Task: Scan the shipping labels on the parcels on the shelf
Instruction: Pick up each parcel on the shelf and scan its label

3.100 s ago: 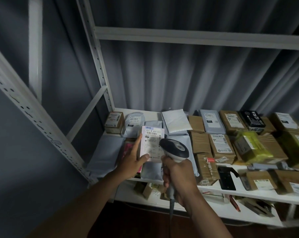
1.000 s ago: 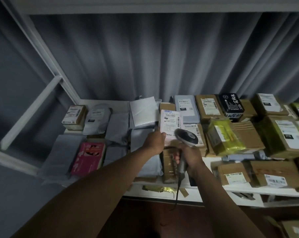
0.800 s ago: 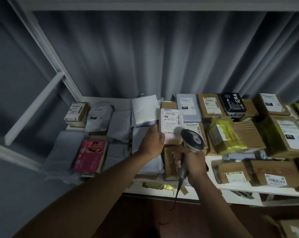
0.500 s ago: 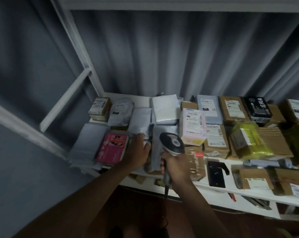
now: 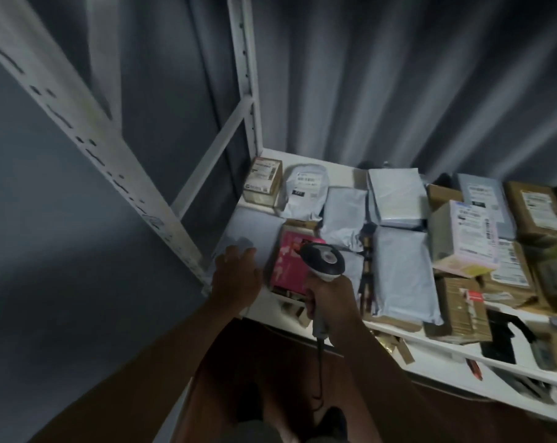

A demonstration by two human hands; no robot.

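Nearest, both bare forearms reach up from the bottom of the view toward the white shelf [image 5: 437,356]. The right hand [image 5: 331,302] is wrapped tight around the grip of a grey barcode scanner [image 5: 323,262], its dark head tipped toward twelve o'clock and its cord hanging straight down at six. The left hand [image 5: 237,276] sits at about nine o'clock from the scanner, fingers spread loosely and palm down, holding nothing; it hovers over or rests on a flat grey mailer [image 5: 248,227] at the shelf's left end, and whether it actually touches I cannot tell.

Just past the scanner's head lies a pink parcel [image 5: 286,266], partly hidden behind it. At three o'clock from the scanner, a large grey poly bag [image 5: 403,276] lies flat near the front edge, and further toward three a brown carton [image 5: 462,311] stands on its side.

Farther back, at one o'clock, a white box with a printed shipping label [image 5: 465,241] rests tilted on top of other brown boxes. Behind it a second grey bag [image 5: 397,196] lies flat. At eleven to twelve o'clock, in the back left corner, a small labelled carton [image 5: 264,180] stands beside a rounded white mailer [image 5: 305,193] with its label facing up.

The white upright post [image 5: 246,75] rises at eleven o'clock, and grey pleated curtain [image 5: 398,75] hangs behind everything. The picture is blurred, so no label text is readable.
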